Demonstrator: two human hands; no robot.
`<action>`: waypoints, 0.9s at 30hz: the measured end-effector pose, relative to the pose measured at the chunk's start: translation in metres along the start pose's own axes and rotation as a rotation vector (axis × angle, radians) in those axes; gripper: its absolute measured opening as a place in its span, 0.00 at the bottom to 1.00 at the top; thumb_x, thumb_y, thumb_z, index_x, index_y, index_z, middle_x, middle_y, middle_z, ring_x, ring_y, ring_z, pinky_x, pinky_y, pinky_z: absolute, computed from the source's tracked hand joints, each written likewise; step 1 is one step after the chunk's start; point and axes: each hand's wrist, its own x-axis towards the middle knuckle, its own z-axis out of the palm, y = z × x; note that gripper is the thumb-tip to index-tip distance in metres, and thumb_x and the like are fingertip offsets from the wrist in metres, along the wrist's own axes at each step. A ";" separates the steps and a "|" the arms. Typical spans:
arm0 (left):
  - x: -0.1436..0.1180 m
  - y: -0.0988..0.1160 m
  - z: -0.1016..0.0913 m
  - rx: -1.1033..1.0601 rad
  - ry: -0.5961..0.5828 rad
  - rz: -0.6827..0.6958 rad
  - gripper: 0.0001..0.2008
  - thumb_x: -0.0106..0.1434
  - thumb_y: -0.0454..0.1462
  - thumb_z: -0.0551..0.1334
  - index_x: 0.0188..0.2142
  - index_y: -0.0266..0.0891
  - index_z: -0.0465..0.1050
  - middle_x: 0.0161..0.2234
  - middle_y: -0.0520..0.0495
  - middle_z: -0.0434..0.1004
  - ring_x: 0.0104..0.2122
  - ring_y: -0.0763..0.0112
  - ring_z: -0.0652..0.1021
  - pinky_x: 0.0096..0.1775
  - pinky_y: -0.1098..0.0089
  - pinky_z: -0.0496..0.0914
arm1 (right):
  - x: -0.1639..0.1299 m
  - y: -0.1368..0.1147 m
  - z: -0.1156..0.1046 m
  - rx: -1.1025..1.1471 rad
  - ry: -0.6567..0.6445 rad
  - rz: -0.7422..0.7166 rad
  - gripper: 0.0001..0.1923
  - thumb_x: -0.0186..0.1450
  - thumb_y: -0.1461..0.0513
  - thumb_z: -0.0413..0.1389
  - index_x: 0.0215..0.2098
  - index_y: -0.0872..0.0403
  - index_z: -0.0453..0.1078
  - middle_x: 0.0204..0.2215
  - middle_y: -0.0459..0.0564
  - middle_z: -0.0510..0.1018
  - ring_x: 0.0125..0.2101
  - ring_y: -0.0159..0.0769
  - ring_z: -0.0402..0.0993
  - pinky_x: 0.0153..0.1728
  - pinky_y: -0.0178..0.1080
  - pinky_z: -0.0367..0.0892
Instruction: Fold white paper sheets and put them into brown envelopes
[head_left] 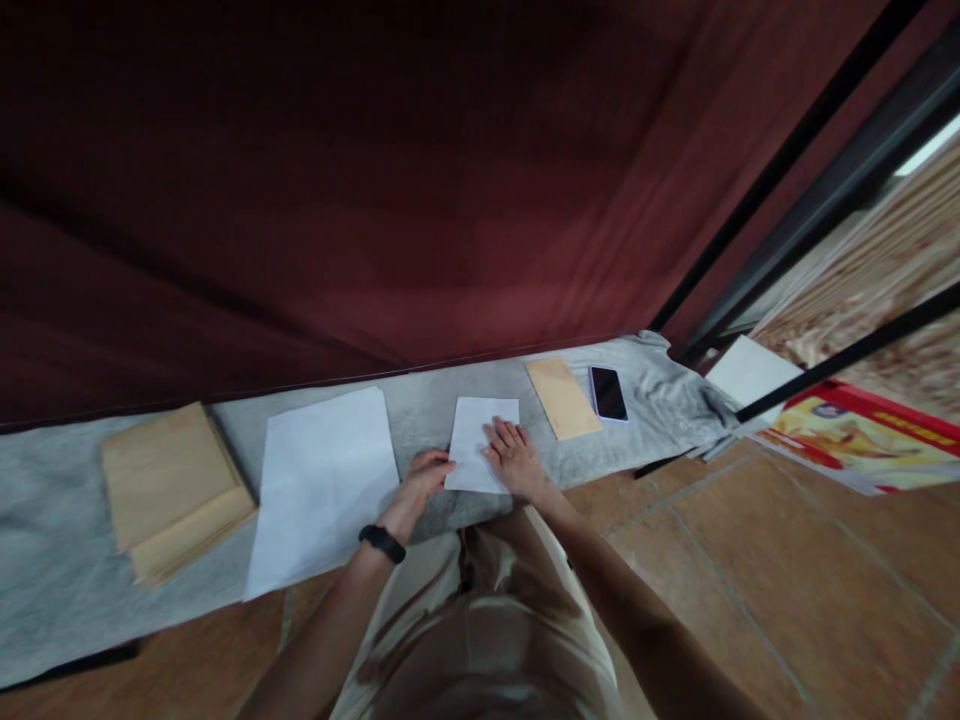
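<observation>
In front of me a small white sheet of paper (471, 440), apparently folded, lies on the grey cloth. My right hand (514, 457) rests flat on its right side with the fingers spread. At its lower left edge, my left hand (427, 474) pinches the paper between thumb and fingers; a black band circles that wrist. Left of the hands is a larger white paper sheet (326, 485), and beyond it a stack of brown envelopes (172, 480). A single brown envelope (562, 398) lies to the right of the small sheet.
A phone (609, 394) with a dark screen lies right of the single envelope. The grey cloth (45, 560) covers a long narrow surface against a dark red curtain (420, 200). Black poles (787, 160) and a colourful box (862, 435) stand at the right, above the tiled floor (810, 570).
</observation>
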 end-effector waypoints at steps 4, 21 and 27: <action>-0.001 0.001 -0.002 -0.034 -0.014 -0.027 0.18 0.42 0.39 0.72 0.34 0.40 0.74 0.28 0.51 0.78 0.28 0.67 0.78 0.31 0.68 0.72 | 0.000 0.036 -0.008 0.060 0.059 0.090 0.25 0.75 0.58 0.48 0.69 0.53 0.63 0.69 0.57 0.65 0.68 0.47 0.60 0.69 0.55 0.53; -0.029 0.081 -0.005 -0.249 -0.140 0.182 0.25 0.52 0.51 0.71 0.44 0.37 0.79 0.41 0.40 0.83 0.41 0.60 0.81 0.41 0.65 0.74 | -0.004 0.016 -0.095 0.808 0.258 0.221 0.17 0.70 0.52 0.53 0.42 0.52 0.80 0.35 0.50 0.83 0.36 0.42 0.77 0.39 0.41 0.72; -0.027 0.084 -0.005 -0.176 -0.012 0.341 0.32 0.50 0.55 0.74 0.48 0.38 0.78 0.51 0.41 0.81 0.53 0.58 0.78 0.48 0.68 0.71 | 0.029 0.010 -0.103 1.175 0.192 0.365 0.21 0.62 0.44 0.58 0.34 0.54 0.75 0.24 0.44 0.73 0.25 0.32 0.64 0.25 0.33 0.60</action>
